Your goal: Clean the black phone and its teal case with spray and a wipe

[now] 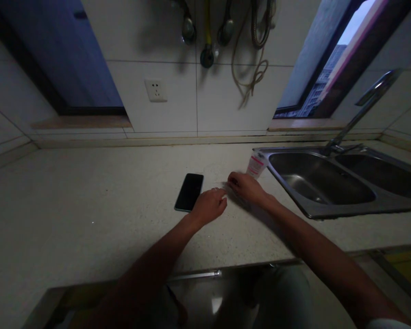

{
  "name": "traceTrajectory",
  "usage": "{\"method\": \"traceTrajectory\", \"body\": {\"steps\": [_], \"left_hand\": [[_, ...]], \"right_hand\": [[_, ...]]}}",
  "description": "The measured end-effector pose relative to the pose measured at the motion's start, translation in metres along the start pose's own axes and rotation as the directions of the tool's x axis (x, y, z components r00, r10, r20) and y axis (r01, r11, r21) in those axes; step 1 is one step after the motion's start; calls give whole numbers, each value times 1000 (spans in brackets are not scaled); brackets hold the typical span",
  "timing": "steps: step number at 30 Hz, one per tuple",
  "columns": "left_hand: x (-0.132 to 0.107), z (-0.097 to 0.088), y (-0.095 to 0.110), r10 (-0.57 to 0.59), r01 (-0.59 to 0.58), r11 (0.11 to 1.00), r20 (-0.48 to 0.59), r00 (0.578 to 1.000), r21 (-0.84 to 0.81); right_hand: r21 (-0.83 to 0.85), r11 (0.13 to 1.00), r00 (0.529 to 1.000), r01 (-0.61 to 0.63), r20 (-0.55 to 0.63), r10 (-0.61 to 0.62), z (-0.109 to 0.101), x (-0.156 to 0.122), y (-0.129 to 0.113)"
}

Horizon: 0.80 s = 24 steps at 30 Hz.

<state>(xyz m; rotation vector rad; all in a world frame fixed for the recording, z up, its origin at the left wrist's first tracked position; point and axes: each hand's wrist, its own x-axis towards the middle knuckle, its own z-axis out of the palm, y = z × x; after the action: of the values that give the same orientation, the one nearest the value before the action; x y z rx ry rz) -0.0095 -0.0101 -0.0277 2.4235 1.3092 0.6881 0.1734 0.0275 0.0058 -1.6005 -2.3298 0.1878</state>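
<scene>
My left hand [210, 205] is over the counter with its fingers curled in a pinch. Just under its wrist side lies a smartphone [189, 191], its dark screen facing up and one lower corner covered by the hand. Slightly higher and to the right, my right hand [245, 186] is also closed, thumb and fingers drawn together. The two sets of fingertips are close to each other; what they pinch, if anything, is too small and dim to make out. Right behind my right hand stands a see-through cup [256, 165] with pink print, its lower part partly hidden.
The pale countertop [89, 196] runs to a tiled wall. On the right is a double steel sink [315, 212] with a tall faucet [359, 112]. A socket [155, 90], pipe fittings [207, 55] and a looped cord [255, 80] are on the wall.
</scene>
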Motion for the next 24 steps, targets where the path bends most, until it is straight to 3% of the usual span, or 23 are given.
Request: {"method": "traceTrajectory", "body": {"steps": [6,11,15,18,24], "left_hand": [[1,-2,2,-145,123,976,-113,983,-180],[4,0,4,-238,157,919,-191,952,-363],[8,2,3,-313,159,762,-142,939,-628],[10,0,2,-338,133,676,-144,930,-725],[9,-5,3,-343,134,686,-156,926,-715]], "right_hand": [[295,942,979,164,-166,-118,3,-1,-5],[699,685,973,206,-223,-65,4,1,-8],[813,557,968,172,-244,57,1,4,-10],[832,533,954,156,-266,137,2,5,-10],[787,605,948,125,-273,160,9,5,-7]]}}
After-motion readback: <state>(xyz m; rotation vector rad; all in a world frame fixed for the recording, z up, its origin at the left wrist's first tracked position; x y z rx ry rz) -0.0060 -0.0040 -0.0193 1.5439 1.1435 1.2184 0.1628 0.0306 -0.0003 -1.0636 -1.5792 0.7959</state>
